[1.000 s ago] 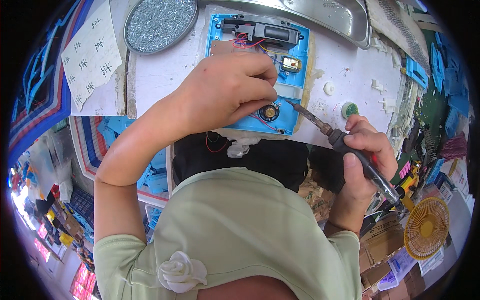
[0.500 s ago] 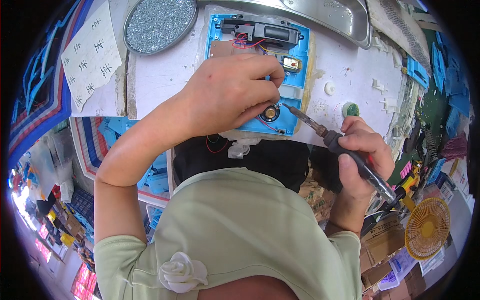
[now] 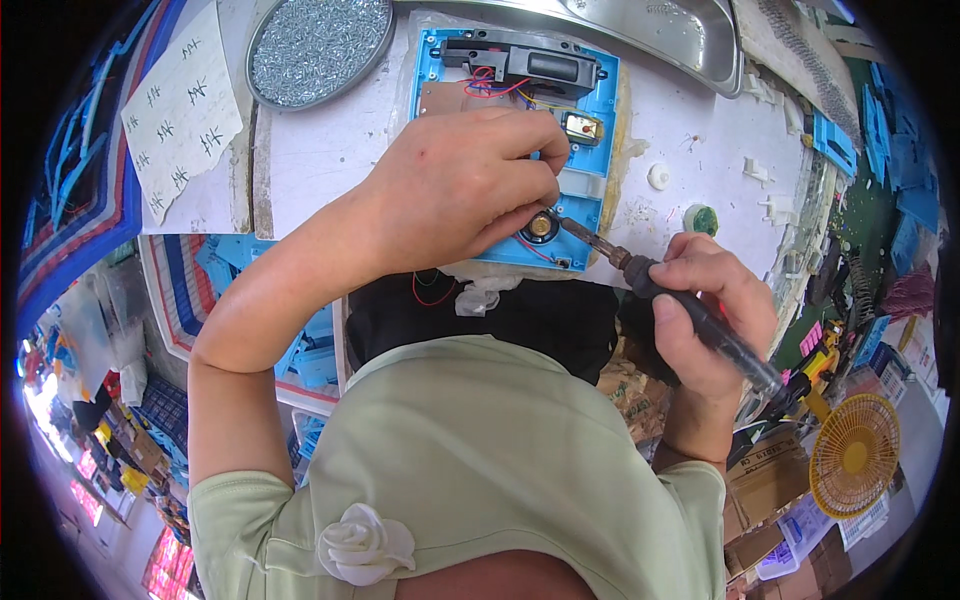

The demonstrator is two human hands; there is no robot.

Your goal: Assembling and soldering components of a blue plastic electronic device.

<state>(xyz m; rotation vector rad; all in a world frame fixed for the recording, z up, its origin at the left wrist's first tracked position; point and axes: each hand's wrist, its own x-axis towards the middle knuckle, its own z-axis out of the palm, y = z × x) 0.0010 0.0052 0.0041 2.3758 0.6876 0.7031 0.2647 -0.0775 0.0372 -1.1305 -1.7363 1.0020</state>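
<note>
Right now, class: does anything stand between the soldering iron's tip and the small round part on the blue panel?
Nothing visible does. The soldering iron in the right hand points straight at the round part; the left hand presses the blue panel beside it, off the tip's line.

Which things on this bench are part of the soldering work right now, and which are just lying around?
In use:
left hand pressing on the blue plastic housing
right hand gripping the soldering iron
small round speaker at the iron's tip
red wires

Lying about:
round tray of screws
handwritten paper sheet
steel tray
yellow fan
</note>
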